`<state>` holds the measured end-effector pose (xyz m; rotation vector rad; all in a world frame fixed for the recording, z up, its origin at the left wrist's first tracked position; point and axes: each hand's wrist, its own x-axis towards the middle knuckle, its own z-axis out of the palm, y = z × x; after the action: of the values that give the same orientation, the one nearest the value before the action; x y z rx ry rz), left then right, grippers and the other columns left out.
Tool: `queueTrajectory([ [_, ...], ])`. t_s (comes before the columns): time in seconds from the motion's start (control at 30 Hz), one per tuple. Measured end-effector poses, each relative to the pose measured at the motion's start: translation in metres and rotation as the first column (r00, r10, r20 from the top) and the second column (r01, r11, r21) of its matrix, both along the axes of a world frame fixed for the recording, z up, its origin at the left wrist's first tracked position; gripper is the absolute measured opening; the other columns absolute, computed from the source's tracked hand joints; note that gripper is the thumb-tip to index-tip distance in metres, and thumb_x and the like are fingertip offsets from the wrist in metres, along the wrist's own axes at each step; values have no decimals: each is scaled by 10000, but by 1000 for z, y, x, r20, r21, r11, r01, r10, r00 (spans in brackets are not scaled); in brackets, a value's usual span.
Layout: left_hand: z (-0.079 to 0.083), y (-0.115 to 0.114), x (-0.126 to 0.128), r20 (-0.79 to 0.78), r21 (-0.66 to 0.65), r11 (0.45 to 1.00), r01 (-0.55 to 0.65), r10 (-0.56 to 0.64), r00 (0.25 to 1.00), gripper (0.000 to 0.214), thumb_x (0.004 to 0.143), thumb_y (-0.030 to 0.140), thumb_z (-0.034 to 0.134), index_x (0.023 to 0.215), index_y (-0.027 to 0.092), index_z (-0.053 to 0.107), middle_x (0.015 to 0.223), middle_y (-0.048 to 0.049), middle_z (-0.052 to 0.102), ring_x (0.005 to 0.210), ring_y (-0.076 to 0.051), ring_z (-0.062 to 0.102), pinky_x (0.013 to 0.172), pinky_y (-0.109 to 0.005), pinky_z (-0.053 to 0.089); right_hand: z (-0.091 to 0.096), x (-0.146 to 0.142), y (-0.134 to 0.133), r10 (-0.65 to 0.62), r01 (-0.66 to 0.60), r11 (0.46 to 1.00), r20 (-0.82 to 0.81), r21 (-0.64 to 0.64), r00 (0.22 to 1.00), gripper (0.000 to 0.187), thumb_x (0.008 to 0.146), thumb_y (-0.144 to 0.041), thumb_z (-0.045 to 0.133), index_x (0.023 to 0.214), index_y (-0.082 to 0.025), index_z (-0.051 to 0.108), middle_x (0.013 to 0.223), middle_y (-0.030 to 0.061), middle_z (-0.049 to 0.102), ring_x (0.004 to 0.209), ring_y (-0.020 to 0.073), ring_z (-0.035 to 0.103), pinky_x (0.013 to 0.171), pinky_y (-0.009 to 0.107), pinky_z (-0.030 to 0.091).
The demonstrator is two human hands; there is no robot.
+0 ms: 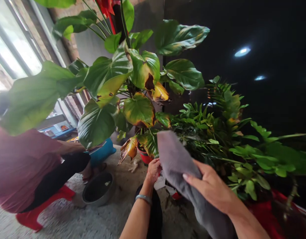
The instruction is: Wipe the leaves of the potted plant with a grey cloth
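A grey cloth (176, 159) is gripped in my right hand (207, 182), its upper end standing up and the rest hanging below the fingers. Left of the cloth, my left hand (154, 171) is closed with curled fingers, low beside the red pot (145, 156). What those fingers hold, if anything, I cannot make out. From that pot rises a tall plant with big green leaves (140, 109), several yellowed and browned at the edges. A withered leaf (129, 149) droops over the pot's left side. A bracelet (143, 199) circles my left wrist.
On the left a person in a pink shirt (23, 166) sits on a red stool (40, 212). A grey basin (98, 189) stands on the concrete floor near a blue container (103, 152). Bushy green plants (205, 132) crowd the right side before a dark, shiny wall (242, 86).
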<state>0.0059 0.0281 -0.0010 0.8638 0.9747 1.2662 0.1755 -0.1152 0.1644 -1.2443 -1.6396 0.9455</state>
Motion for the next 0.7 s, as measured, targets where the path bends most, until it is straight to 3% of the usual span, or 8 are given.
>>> queueTrajectory([
  [0.07, 3, -3, 5, 78, -39, 999, 0, 3, 997, 186, 522, 238, 741, 688, 166, 699, 623, -32, 651, 574, -170, 574, 551, -289, 460, 0, 6, 15, -144, 147, 987, -52, 62, 988, 377, 756, -306, 559, 1085, -157, 667, 950, 63, 736, 839, 229, 656, 779, 323, 496],
  [0.17, 8, -5, 9, 152, -100, 995, -21, 36, 988, 286, 445, 230, 796, 690, 138, 682, 595, -18, 636, 516, -131, 551, 517, -253, 436, -31, -3, 27, -250, 250, 968, -15, 12, 968, 361, 699, -256, 543, 1013, -149, 683, 940, 84, 740, 854, 247, 662, 809, 350, 492],
  [0.23, 9, -5, 8, 138, -123, 991, -53, 70, 988, 275, 443, 225, 805, 660, 136, 664, 533, 9, 595, 473, -109, 519, 493, -239, 413, -56, -15, 19, -187, 201, 972, 122, -121, 975, 345, 642, -187, 526, 937, -155, 701, 895, 91, 748, 853, 263, 669, 825, 366, 487],
  [0.3, 10, -4, 7, 107, -128, 988, -87, 101, 989, 251, 450, 216, 805, 632, 135, 653, 492, 25, 568, 449, -99, 495, 478, -233, 394, -66, -23, 0, -51, 104, 967, 222, -231, 974, 339, 620, -158, 516, 895, -164, 716, 854, 93, 750, 834, 274, 671, 823, 377, 487],
  [0.43, 13, -6, 5, 107, -126, 988, -89, 103, 989, 220, 455, 203, 806, 563, 131, 628, 465, 21, 568, 431, -92, 476, 468, -233, 379, -33, -12, -24, 78, -65, 981, 70, -181, 995, 375, 709, -250, 533, 1034, -161, 699, 954, 87, 741, 891, 266, 658, 847, 369, 486],
  [0.53, 15, -10, 7, 111, -143, 986, -81, 97, 989, 238, 447, 216, 806, 600, 135, 641, 479, 26, 573, 432, -96, 482, 458, -235, 382, -5, 8, -10, -72, 70, 997, -32, -42, 997, 401, 747, -338, 558, 1085, -156, 674, 942, 74, 737, 867, 248, 658, 804, 340, 501],
  [0.63, 15, -11, 9, 98, -152, 984, -94, 110, 989, 286, 434, 229, 800, 664, 143, 653, 517, 29, 579, 452, -101, 500, 445, -225, 378, -18, 13, 11, -298, 298, 954, -17, 25, 954, 373, 716, -356, 553, 1005, -164, 687, 887, 73, 741, 837, 254, 661, 790, 351, 501],
  [0.7, 15, -9, 8, 99, -146, 983, -108, 124, 987, 287, 433, 229, 795, 666, 144, 651, 527, 32, 574, 456, -95, 494, 443, -219, 372, -42, 2, 13, -319, 322, 946, 65, -40, 945, 344, 676, -306, 528, 944, -169, 695, 884, 89, 748, 847, 273, 667, 809, 375, 496],
])
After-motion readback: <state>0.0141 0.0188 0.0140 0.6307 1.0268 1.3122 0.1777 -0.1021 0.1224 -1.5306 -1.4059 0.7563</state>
